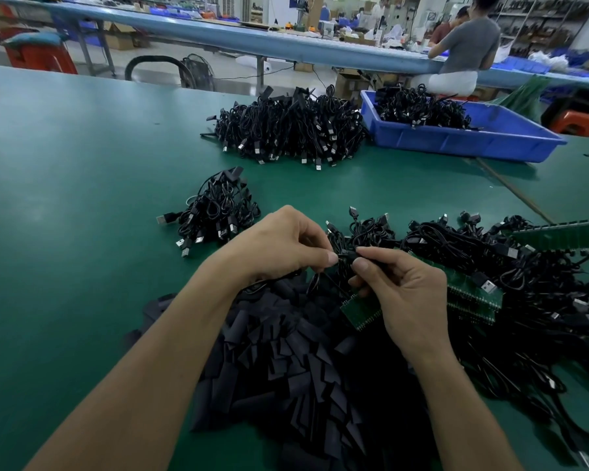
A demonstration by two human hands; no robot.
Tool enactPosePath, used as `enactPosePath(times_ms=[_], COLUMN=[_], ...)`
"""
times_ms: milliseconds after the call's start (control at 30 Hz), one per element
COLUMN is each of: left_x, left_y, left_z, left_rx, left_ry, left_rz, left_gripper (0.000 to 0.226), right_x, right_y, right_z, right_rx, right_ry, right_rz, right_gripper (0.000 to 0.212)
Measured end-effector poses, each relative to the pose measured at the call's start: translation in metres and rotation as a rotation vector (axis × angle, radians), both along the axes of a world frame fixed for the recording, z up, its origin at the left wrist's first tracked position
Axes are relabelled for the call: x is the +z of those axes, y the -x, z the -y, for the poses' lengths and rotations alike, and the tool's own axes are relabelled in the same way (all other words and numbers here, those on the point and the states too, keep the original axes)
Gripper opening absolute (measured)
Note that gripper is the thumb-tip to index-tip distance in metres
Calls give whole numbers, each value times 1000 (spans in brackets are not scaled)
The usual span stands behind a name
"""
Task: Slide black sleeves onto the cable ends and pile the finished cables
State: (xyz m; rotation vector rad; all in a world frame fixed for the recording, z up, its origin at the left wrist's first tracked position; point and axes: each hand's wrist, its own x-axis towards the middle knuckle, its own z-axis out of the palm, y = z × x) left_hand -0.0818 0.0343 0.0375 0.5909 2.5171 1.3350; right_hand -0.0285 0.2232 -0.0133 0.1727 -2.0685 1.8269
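A broad stretch of table (65,198) is seen at the left, up to its far edge. Next a small pile (215,212) is laid. A cable end (346,257) is pinched by left hand (279,246) and right hand (402,294), fingers curled, over the sleeves (286,362). Loose cables (490,266) are heaped toward the right edge.

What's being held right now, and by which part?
The left hand and right hand both pinch one black cable at its end, between thumb and fingertips.
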Motion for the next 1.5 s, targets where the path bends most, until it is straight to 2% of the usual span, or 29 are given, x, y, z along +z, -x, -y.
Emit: enactPosePath(times_ms=[767, 933, 1067, 1500], left_x=[-2, -2, -2, -11], left_y=[-3, -5, -6, -8], left_z=[-6, -9, -13, -25], left_rx=[-36, -19, -13, 39], left_ry=[83, 18, -18, -61], left_rz=[-40, -6, -23, -158], left_gripper=[18, 16, 20, 22], right_x=[-2, -2, -5, -8], right_y=[1, 2, 4, 5], right_z=[-1, 2, 2, 9], right_rx=[30, -84, -226, -204], right_ry=[-45, 64, 196, 321], right_rz=[-4, -26, -69, -101], right_gripper=[21, 31, 21, 31])
